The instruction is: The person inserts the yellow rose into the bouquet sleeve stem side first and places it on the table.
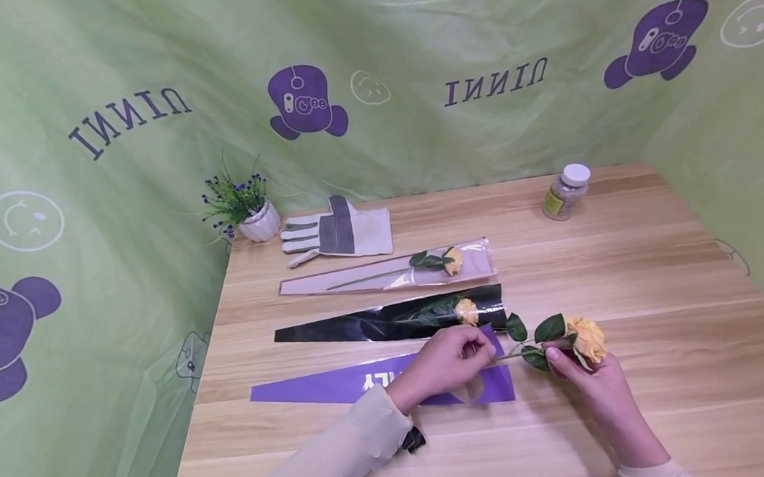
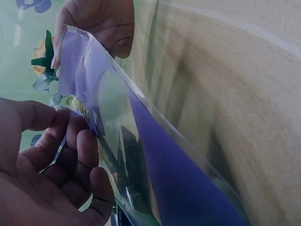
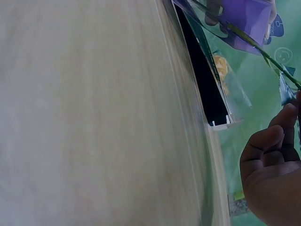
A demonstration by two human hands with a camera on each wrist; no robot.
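My right hand (image 1: 598,397) holds an artificial yellow rose (image 1: 588,338) just below its bloom, leaves spreading beside the fingers. The rose's stem points left into the mouth of a purple flower sleeve (image 1: 312,383) with a clear front. At that mouth my left hand (image 1: 451,354) pinches the sleeve's edge between thumb and fingers. The left wrist view shows the green stem (image 2: 110,153) running along inside the sleeve's clear film. From the right wrist, the stem (image 3: 244,38) crosses over the purple wrap (image 3: 247,21). My left hand hides part of the sleeve in the head view.
Behind the purple sleeve lie a black sleeve (image 1: 335,329) and a pink sleeve (image 1: 306,284), each holding a yellow rose. Farther back are a work glove (image 1: 371,232), a potted plant (image 1: 261,222) and a white-capped jar (image 1: 565,194). A small black item (image 1: 414,438) sits near my left cuff.
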